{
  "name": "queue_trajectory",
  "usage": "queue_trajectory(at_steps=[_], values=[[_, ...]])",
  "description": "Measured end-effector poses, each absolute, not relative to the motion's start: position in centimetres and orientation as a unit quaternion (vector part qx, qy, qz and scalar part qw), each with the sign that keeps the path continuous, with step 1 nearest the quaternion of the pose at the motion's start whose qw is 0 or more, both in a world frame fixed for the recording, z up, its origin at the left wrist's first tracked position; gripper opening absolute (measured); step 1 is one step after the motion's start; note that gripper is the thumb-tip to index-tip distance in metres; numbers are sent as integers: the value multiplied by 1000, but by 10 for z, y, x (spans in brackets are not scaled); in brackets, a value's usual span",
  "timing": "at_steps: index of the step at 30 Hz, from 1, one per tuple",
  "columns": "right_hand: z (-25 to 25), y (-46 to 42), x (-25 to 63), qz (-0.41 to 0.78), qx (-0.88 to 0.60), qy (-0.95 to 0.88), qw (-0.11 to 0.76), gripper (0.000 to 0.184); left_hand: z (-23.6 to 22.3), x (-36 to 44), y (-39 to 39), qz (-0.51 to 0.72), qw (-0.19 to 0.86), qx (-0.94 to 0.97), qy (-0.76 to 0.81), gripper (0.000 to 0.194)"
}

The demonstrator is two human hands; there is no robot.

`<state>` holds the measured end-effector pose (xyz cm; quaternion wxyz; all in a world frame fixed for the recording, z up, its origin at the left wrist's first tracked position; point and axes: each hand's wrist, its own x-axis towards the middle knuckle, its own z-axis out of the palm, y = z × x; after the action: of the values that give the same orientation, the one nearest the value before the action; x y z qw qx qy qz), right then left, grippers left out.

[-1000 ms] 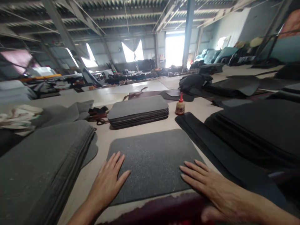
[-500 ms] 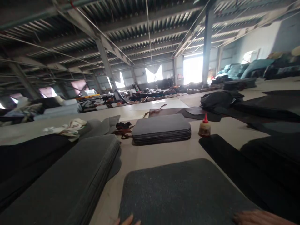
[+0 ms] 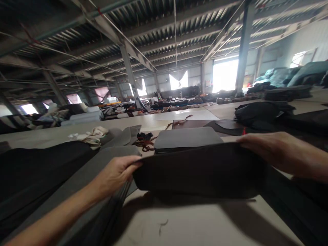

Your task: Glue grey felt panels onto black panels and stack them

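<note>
A dark grey rounded felt pad (image 3: pixel 200 171) is lifted off the table, its underside facing me. My left hand (image 3: pixel 116 174) pinches its left edge, fingers closed on it. My right hand (image 3: pixel 266 148) grips its upper right corner, fingers curled over the edge. Behind the lifted pad lies a stack of similar grey pads (image 3: pixel 187 138). The tip of a red-capped glue bottle (image 3: pixel 244 131) peeks out above my right hand.
A tall stack of grey sheets (image 3: pixel 84 191) sits at the left, black material (image 3: pixel 33 171) beyond it. Black sheets (image 3: pixel 302 201) lie at the right. The pale tabletop (image 3: pixel 194 222) shows below the pad. Brown straps (image 3: pixel 145 141) and cloth lie further back.
The pad lay flat under my two open hands; now both hands grip its edges and hold it raised off the table. The camera has tilted upward.
</note>
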<state>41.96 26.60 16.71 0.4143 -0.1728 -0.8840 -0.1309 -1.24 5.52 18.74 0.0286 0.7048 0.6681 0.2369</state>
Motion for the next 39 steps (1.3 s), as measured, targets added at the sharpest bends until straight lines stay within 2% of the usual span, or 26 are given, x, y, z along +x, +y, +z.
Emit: queue_trajectory(at_steps=[2,5,9,11,14,19,23,29,39], values=[[196,301,399,-218,-179,-888,363,58,214,-20,88,261,-48,707,655,38],[234,337,382,-278,-226,-852,382,66,250,-29,125,292,-142,692,644,40],[263,347,374,-360,-316,-778,407,60,280,-36,164,355,-314,671,571,42],[261,348,370,-373,-338,-741,444,54,278,-42,185,375,-346,674,535,43],[230,362,360,-334,-329,-760,451,43,244,-56,223,353,-313,691,548,41],[128,404,337,-193,-319,-867,330,45,133,-72,275,256,-196,725,608,25],[66,413,326,-152,-321,-901,250,46,75,-81,290,223,-146,722,638,32],[62,403,326,-134,-317,-910,230,44,76,-97,289,204,-132,723,646,36],[52,405,320,-132,-309,-914,229,53,67,-96,279,182,-153,713,659,38]])
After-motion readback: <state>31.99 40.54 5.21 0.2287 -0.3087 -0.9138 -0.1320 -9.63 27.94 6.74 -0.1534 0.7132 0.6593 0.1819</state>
